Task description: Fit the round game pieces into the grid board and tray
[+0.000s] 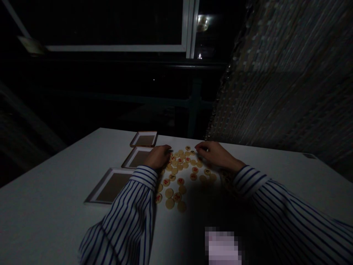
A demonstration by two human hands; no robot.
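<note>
Several round cream game discs (pixel 179 172), some with red marks, lie scattered on a white table (pixel 55 206). My left hand (pixel 158 156) rests at the left edge of the pile, knuckles up and fingers curled down onto the discs. My right hand (pixel 213 154) is at the far right edge of the pile, its fingers bent and touching discs near the top. Both arms wear blue-and-white striped sleeves. What the fingertips hold, if anything, is hidden in the dim light.
Three shallow square trays stand in a row left of the discs: a near one (pixel 110 186), a middle one (pixel 137 157) and a far one (pixel 144 139). A dark window (pixel 116 25) is behind; a woven curtain (pixel 284 81) hangs at right.
</note>
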